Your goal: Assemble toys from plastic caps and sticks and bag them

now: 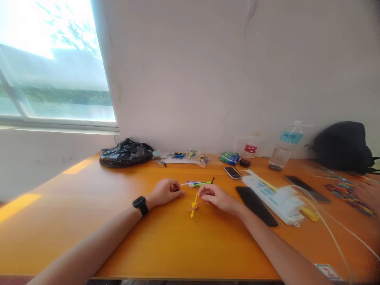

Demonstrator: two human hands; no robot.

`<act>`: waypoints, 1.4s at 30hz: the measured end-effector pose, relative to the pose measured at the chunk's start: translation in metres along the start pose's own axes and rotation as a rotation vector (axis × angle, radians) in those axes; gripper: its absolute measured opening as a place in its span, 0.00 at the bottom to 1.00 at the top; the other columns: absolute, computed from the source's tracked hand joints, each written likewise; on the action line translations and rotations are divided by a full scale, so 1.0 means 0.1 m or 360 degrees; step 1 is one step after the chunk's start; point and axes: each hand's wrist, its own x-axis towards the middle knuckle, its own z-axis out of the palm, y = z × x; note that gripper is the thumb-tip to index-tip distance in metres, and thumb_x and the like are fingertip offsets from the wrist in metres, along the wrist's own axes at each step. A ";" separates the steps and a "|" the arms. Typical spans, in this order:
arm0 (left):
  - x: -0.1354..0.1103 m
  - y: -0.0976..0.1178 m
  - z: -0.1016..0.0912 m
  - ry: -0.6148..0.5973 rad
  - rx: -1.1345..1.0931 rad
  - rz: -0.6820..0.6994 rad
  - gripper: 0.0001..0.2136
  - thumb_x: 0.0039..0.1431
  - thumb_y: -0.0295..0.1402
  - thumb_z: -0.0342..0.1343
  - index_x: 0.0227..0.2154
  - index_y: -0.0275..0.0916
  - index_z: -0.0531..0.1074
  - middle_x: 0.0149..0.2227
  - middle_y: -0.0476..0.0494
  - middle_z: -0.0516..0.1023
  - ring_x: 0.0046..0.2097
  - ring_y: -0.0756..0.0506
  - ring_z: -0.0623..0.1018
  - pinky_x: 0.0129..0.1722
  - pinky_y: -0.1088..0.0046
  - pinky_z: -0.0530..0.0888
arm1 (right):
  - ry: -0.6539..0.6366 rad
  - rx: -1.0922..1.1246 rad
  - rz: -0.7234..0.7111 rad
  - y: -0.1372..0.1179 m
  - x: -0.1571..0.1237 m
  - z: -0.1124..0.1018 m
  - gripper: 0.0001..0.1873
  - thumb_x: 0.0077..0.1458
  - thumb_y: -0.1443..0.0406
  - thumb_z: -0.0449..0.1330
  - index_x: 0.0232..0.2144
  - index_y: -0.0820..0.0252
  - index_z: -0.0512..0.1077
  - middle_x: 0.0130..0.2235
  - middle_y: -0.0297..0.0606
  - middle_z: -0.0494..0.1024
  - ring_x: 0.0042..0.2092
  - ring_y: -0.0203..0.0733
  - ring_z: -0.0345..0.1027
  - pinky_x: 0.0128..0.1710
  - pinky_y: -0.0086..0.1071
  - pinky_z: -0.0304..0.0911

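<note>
My left hand [166, 192], with a black watch on its wrist, rests on the orange table [118, 221] with its fingers curled around a small orange piece. My right hand [215, 196] pinches a thin orange and yellow plastic stick assembly [194, 205] that hangs down onto the table. Just beyond both hands lies a small cluster of green, blue and white plastic sticks [196, 183].
A black plastic bag [126, 152], glasses and small bags of coloured parts lie along the wall. To the right are a phone [232, 172], a dark phone [256, 200], a white power strip [274, 196] with cables, a water bottle [285, 148], a black bag [342, 146] and coloured pieces.
</note>
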 end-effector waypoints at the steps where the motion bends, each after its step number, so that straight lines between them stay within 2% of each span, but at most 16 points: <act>1: 0.00 0.00 0.00 0.0002 -0.0002 0.0001 0.18 0.60 0.51 0.60 0.29 0.40 0.78 0.27 0.48 0.78 0.28 0.48 0.71 0.28 0.74 0.60 | -0.0042 0.0041 0.0021 -0.03 -0.01 -0.01 0.07 0.54 0.66 0.60 0.38 0.58 0.74 0.28 0.30 0.72 0.30 0.36 0.64 0.31 0.28 0.54; 6: 0.00 -0.01 0.01 0.0010 0.0017 0.0000 0.17 0.59 0.50 0.61 0.29 0.40 0.78 0.27 0.49 0.78 0.28 0.49 0.71 0.28 0.75 0.60 | -0.0456 0.0132 0.0201 -0.14 -0.08 -0.07 0.08 0.49 0.67 0.62 0.35 0.59 0.75 0.24 0.29 0.72 0.26 0.34 0.63 0.29 0.28 0.56; 8: 0.00 0.00 0.01 0.0006 0.0027 0.0004 0.17 0.60 0.50 0.61 0.29 0.40 0.77 0.27 0.49 0.78 0.28 0.49 0.71 0.28 0.74 0.60 | -0.0484 0.0105 0.0245 -0.12 -0.08 -0.08 0.08 0.49 0.67 0.61 0.35 0.60 0.75 0.24 0.28 0.72 0.26 0.34 0.64 0.28 0.27 0.57; 13: 0.00 0.01 0.00 -0.0022 0.0046 0.0007 0.18 0.61 0.51 0.60 0.30 0.40 0.77 0.28 0.49 0.78 0.28 0.49 0.71 0.28 0.74 0.61 | -0.0168 0.0072 0.0216 0.06 0.00 -0.06 0.08 0.53 0.67 0.60 0.37 0.60 0.72 0.24 0.29 0.73 0.25 0.32 0.61 0.25 0.26 0.50; 17: -0.01 0.01 0.01 -0.0021 0.0058 0.0003 0.17 0.60 0.50 0.60 0.30 0.40 0.77 0.28 0.48 0.78 0.28 0.48 0.72 0.28 0.74 0.61 | -0.0002 0.0130 0.0233 0.20 0.06 -0.05 0.10 0.54 0.64 0.59 0.39 0.59 0.70 0.25 0.28 0.73 0.23 0.31 0.58 0.23 0.26 0.47; 23: 0.00 0.01 0.03 -0.0030 0.0042 0.0017 0.17 0.57 0.52 0.63 0.30 0.41 0.78 0.29 0.48 0.79 0.29 0.48 0.73 0.29 0.74 0.62 | 0.0263 0.0025 0.0204 0.21 0.10 -0.02 0.09 0.53 0.62 0.59 0.37 0.59 0.68 0.25 0.28 0.71 0.23 0.31 0.58 0.25 0.26 0.51; 32: -0.03 0.06 0.00 -0.0054 0.0027 0.0048 0.17 0.54 0.52 0.65 0.34 0.43 0.79 0.33 0.47 0.82 0.32 0.46 0.77 0.31 0.74 0.65 | 0.0580 -0.0307 0.0011 0.30 0.17 -0.05 0.07 0.52 0.63 0.56 0.33 0.58 0.70 0.25 0.31 0.72 0.28 0.39 0.67 0.30 0.30 0.58; 35: -0.07 0.11 -0.06 -0.0030 0.0090 0.0075 0.14 0.54 0.47 0.64 0.36 0.43 0.78 0.33 0.47 0.82 0.33 0.45 0.78 0.32 0.73 0.65 | 0.0715 -0.0408 -0.0029 0.28 0.17 -0.10 0.07 0.51 0.63 0.55 0.31 0.59 0.71 0.24 0.31 0.70 0.27 0.39 0.66 0.28 0.30 0.55; 38: -0.10 0.16 -0.12 -0.0050 0.0155 0.0104 0.09 0.53 0.37 0.61 0.38 0.45 0.77 0.34 0.48 0.81 0.34 0.44 0.78 0.33 0.73 0.66 | 0.0831 -0.0461 -0.0069 0.24 0.15 -0.15 0.07 0.52 0.64 0.55 0.31 0.59 0.71 0.24 0.31 0.70 0.27 0.39 0.65 0.28 0.31 0.55; 42: -0.11 0.21 -0.15 -0.0144 0.0194 0.0136 0.13 0.47 0.29 0.57 0.38 0.45 0.76 0.36 0.48 0.81 0.36 0.43 0.78 0.35 0.72 0.67 | 0.0977 -0.0518 -0.0102 0.20 0.12 -0.20 0.06 0.53 0.62 0.56 0.29 0.58 0.71 0.24 0.32 0.70 0.27 0.40 0.65 0.28 0.31 0.54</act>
